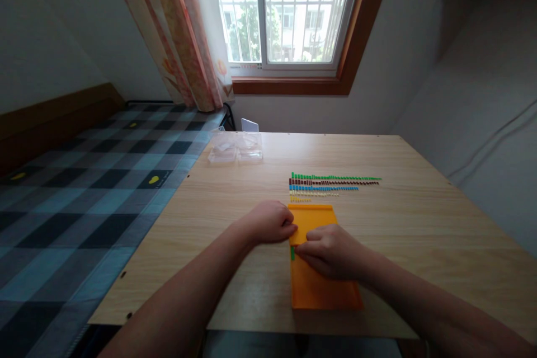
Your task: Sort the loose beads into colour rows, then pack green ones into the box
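Observation:
An orange tray (327,293) lies on the wooden table, with a raised bar across it that splits it into a far part and a near part. My left hand (272,221) is closed at the tray's far left edge, fingers curled against its rim. Over the middle of the tray is my right hand (333,250), its thumb and forefinger pinched together. Those fingertips are beside a small green strip (292,253) along the tray's left wall. Whatever they pinch is too small or hidden to make out.
Beyond the tray, small pieces lie in rows: green (331,177), dark brown (331,182), blue (327,188), cream (312,194) and yellow (300,199). Clear plastic boxes (235,148) stand at the table's far left. A checked bed (126,179) adjoins the left side.

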The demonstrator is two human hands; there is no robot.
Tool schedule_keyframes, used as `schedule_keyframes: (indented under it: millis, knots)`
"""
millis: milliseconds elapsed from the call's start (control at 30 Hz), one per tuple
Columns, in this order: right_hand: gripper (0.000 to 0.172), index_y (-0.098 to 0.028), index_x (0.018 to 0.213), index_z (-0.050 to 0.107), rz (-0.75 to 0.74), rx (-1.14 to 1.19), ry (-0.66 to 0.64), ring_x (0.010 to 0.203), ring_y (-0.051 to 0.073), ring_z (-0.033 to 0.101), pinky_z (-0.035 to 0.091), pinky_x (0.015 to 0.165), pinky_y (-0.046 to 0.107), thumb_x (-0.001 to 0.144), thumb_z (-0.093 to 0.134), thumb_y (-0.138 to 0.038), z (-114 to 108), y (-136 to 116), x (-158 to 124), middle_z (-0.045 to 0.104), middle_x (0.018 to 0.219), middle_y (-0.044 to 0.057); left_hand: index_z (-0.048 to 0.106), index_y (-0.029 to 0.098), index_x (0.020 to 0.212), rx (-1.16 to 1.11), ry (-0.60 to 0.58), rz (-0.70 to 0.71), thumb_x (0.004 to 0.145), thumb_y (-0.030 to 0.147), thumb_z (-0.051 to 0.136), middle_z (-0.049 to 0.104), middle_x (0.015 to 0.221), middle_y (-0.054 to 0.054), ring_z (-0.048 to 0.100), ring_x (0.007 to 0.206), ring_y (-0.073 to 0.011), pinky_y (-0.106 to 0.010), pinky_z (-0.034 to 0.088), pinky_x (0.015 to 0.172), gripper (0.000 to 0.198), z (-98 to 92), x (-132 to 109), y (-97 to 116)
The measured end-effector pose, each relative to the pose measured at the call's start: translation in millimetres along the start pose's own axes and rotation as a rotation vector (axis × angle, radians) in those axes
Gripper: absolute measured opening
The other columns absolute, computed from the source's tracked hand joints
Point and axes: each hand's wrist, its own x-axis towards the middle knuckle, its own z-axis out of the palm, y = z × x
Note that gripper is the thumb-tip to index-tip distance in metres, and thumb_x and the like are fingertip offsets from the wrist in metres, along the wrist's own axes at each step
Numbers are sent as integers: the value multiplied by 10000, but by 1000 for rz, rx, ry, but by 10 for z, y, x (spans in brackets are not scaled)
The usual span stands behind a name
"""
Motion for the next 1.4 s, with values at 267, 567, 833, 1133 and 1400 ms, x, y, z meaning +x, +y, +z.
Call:
schedule_keyframes:
  millis: [267, 567, 833, 1133, 1400]
  knots:
    - [217, -188, 976, 737, 42, 160, 260, 568, 113, 545, 354, 542, 243, 968, 521, -211, -102, 263, -69, 649, 681, 25, 663, 193, 632, -30, 22, -5, 868, 341, 566, 664, 660, -40, 559, 617, -166, -302, 351, 580, 294, 35, 1, -32]
    - [222, -189, 987, 771, 379, 80, 327, 670, 142, 614, 427, 625, 249, 940, 568, -265, -447, 721, 116, 734, 821, 56, 710, 184, 693, -51, 86, -45, 932, 365, 525, 712, 713, -66, 569, 627, -171, -296, 333, 589, 353, 58, 44, -85]
    - [260, -201, 1051, 791, 648, 0, 45, 744, 152, 637, 419, 665, 251, 877, 600, -233, -602, 1084, 925, 760, 894, 50, 580, 165, 574, -169, 204, -98, 912, 292, 533, 582, 571, -10, 411, 526, -116, -283, 264, 546, 364, 71, 57, -196]
    - [238, -198, 1005, 811, 694, 124, -285, 803, 165, 670, 455, 679, 215, 811, 682, -248, -309, 1575, 1517, 784, 937, 33, 566, 171, 567, -210, 216, -121, 910, 325, 524, 563, 563, -1, 372, 529, -115, -294, 231, 553, 379, 113, 58, -251]
    - [275, -178, 1000, 797, 758, 245, -429, 842, 170, 681, 489, 687, 208, 737, 769, -256, -333, 1942, 1650, 774, 978, 47, 592, 178, 588, -196, 199, -126, 893, 337, 552, 584, 589, -6, 397, 538, -124, -300, 224, 555, 347, 94, 52, -236]
